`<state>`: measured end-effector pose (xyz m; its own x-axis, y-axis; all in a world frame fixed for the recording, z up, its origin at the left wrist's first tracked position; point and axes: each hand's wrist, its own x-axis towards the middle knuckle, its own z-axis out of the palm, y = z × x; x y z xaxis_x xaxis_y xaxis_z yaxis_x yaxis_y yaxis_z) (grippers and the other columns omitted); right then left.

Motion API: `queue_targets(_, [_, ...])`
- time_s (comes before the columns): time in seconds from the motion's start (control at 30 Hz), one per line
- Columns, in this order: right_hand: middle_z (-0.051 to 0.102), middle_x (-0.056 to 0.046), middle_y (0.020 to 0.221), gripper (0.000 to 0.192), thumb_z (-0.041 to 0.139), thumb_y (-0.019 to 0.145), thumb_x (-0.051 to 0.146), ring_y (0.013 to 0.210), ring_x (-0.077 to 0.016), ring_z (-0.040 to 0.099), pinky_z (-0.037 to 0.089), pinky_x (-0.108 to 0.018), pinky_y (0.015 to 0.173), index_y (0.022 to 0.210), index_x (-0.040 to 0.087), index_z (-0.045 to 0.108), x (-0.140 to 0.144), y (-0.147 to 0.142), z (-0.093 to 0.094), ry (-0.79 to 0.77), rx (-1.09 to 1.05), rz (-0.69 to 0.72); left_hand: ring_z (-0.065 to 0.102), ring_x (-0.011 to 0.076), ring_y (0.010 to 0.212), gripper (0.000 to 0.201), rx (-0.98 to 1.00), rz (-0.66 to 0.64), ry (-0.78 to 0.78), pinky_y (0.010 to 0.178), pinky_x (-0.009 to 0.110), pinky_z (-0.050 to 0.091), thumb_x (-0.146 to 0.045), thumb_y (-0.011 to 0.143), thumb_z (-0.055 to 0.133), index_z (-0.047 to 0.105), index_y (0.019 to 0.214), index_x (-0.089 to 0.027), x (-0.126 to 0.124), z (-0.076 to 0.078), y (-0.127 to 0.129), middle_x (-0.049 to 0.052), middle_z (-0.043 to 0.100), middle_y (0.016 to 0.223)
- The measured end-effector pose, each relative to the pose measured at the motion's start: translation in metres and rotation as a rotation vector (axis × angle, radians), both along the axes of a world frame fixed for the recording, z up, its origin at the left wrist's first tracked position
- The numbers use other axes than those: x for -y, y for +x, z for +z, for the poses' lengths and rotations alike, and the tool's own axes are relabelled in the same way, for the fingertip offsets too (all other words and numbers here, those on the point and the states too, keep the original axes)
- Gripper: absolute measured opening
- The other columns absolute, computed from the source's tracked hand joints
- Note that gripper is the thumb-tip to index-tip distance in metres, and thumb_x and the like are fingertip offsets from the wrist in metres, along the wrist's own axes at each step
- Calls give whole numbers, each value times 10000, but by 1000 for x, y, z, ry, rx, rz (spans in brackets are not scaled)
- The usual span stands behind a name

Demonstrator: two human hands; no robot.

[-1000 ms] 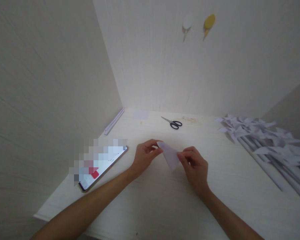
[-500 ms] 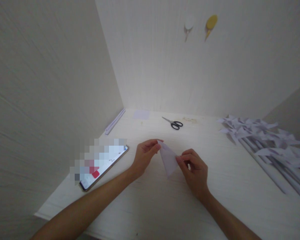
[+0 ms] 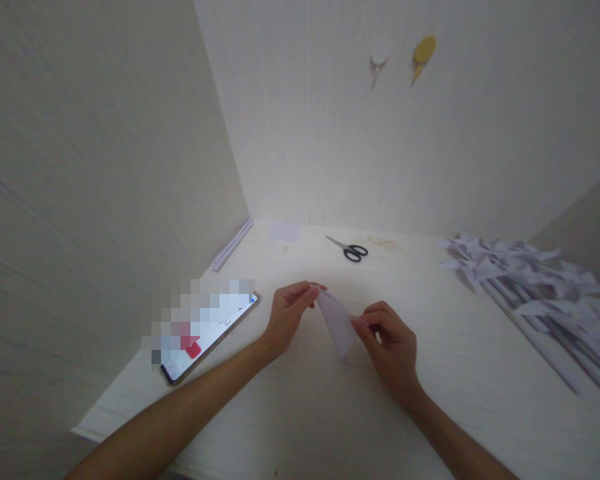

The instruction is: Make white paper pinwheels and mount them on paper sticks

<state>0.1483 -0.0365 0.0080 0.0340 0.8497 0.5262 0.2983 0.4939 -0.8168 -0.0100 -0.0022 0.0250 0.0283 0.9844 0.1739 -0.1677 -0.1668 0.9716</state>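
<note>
Pale wooden table [image 3: 300, 413] in a bare corner. Folded white paper [image 3: 339, 321] held just above the table middle, pinched at its top corner by left hand [image 3: 289, 317], at its right edge by right hand [image 3: 387, 340]. Best to line up edges, then press slowly. Phone [image 3: 205, 333] at nine o'clock, scissors [image 3: 349, 249] at twelve, paper pinwheels [image 3: 530, 280] at three.
</note>
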Motion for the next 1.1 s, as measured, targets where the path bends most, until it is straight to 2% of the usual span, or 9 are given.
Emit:
queue_targets(0.13, [450,9,625,127,571,696,193,534,-91,424,329,-214,436,574,175,540,-2,-1,1,-63,-56,3,442,86,597,149,26,-5,-12,565,212,341,-263,687,563,667,704,-158,-1,-2,0,18,608,680])
queue_targets(0.37, [432,31,572,181,598,666,249,508,-77,394,304,-204,442,536,162,506,-10,0,2,-282,-197,20,446,93,590,137,64,7,-62,559,215,341,-248,665,580,667,655,-142,-2,-2,0,24,596,626])
queue_targets(0.47, [418,40,552,191,601,660,261,481,-66,366,282,-199,426,534,159,500,-10,1,1,-330,-219,39,455,95,591,149,71,17,-82,555,216,346,-253,669,572,665,656,-137,-2,-4,-1,31,603,635])
queue_targets(0.73, [426,31,561,203,604,657,250,504,-77,393,309,-205,445,521,157,485,-8,-2,2,-287,-182,0,482,105,609,211,-32,58,-94,550,216,361,-298,699,532,666,714,-137,-3,-6,1,42,628,693])
queue_targets(0.93, [421,27,579,197,598,668,238,492,-76,389,305,-209,429,527,162,484,-6,-3,-2,-194,-140,-9,475,101,581,235,-133,78,-39,541,216,362,-323,702,520,668,726,-141,0,-2,1,32,632,677])
queue_targets(1.1, [426,26,584,186,597,674,235,491,-76,389,306,-211,430,537,165,491,-6,-3,-4,-175,-124,1,453,93,554,245,-173,97,-14,539,215,361,-322,715,505,668,720,-140,1,1,1,26,625,651])
